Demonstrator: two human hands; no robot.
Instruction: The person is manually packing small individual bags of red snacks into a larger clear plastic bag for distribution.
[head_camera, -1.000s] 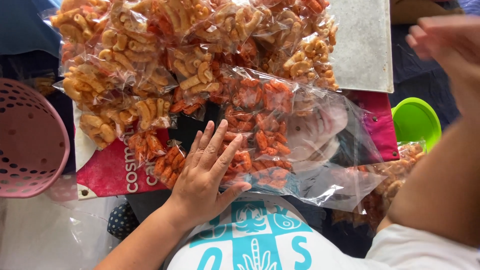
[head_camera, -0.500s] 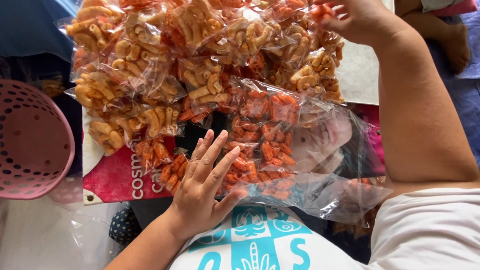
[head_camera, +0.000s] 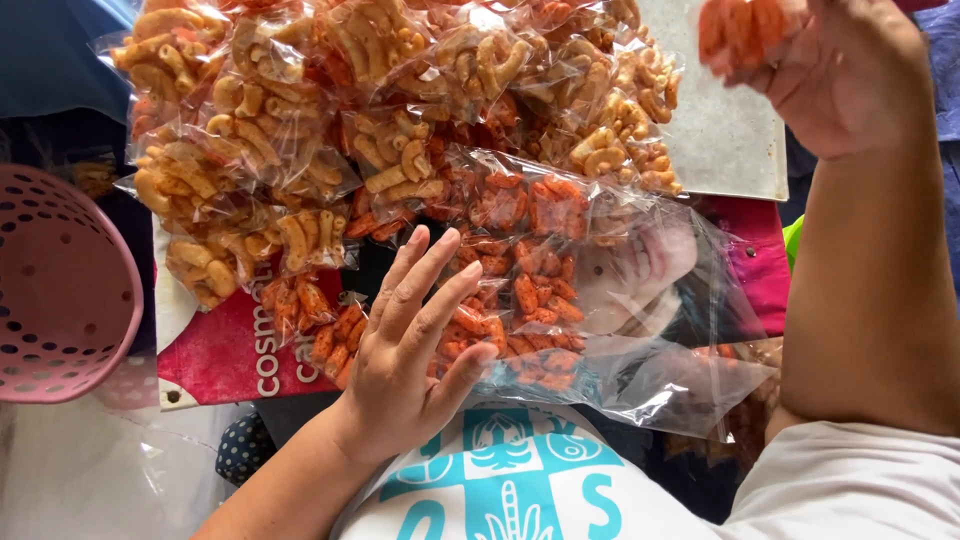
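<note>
My left hand (head_camera: 405, 345) lies flat with fingers spread on the near end of a large clear plastic bag (head_camera: 640, 340) that holds small packets of orange-red snacks (head_camera: 520, 285). My right hand (head_camera: 850, 75) is raised at the top right, closed on a small packet of orange-red snacks (head_camera: 745, 28) lifted clear of the pile. A heap of clear packets of curled yellow-orange snacks (head_camera: 300, 120) fills the upper left and middle.
A pink perforated basket (head_camera: 60, 290) stands at the left. The packets rest on a red and white printed board (head_camera: 215, 350). A grey board (head_camera: 725, 120) lies at the top right, a green rim (head_camera: 793, 240) beside my right arm.
My right hand has lifted from the pile toward the upper right with a small orange-red packet in it. My left hand has stayed on the large bag, fingers slightly raised.
</note>
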